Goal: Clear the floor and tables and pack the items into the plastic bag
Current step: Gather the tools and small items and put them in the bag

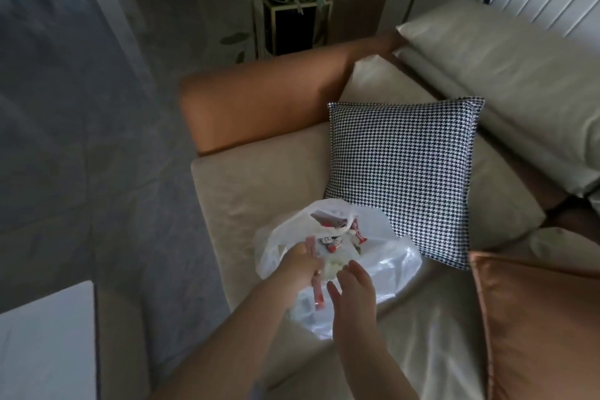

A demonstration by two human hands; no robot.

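A thin, translucent white plastic bag lies crumpled on the beige sofa seat cushion, its near-right part spread flat and glossy, its mouth gaping upward. Inside it sits a jumble of small red-and-white snack wrappers, blurred beyond reading. One long, narrow pink-and-red stick packet stands tilted at the bag's near-left edge, over the cushion's front part.

Bag contents: packets inside the white translucent plastic bag are blurred; print is unreadable.
Pink wrapper: partly covered by the left hand.
Orange leather cushion: cut off at the frame's edge.
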